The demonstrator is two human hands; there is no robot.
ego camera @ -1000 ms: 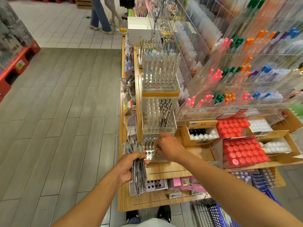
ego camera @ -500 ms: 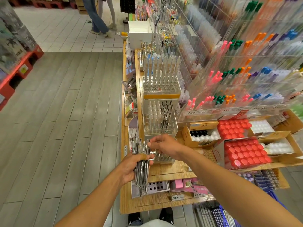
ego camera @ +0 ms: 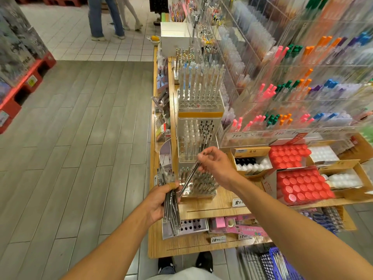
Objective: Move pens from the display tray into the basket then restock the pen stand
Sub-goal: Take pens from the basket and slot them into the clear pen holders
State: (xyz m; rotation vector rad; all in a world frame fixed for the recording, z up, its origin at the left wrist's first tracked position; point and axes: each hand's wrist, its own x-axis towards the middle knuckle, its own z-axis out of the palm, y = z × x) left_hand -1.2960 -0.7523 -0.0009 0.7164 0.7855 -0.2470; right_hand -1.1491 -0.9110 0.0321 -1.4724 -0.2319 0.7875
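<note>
- Pens fill our left hand (ego camera: 159,201): its fingers curl round a bundle of dark pens (ego camera: 171,207), tips pointing down over the wooden shelf (ego camera: 212,207).
- Our right hand (ego camera: 216,164) pinches a single pen (ego camera: 191,174) between thumb and fingertips; that pen slants down to the left, its lower end just beside the bundle.
- Behind both hands we see the clear pen stand (ego camera: 198,180), its near tier only partly filled.
- At the bottom right corner we see the blue basket (ego camera: 282,265), well apart from both hands; its contents are blurred.
</note>
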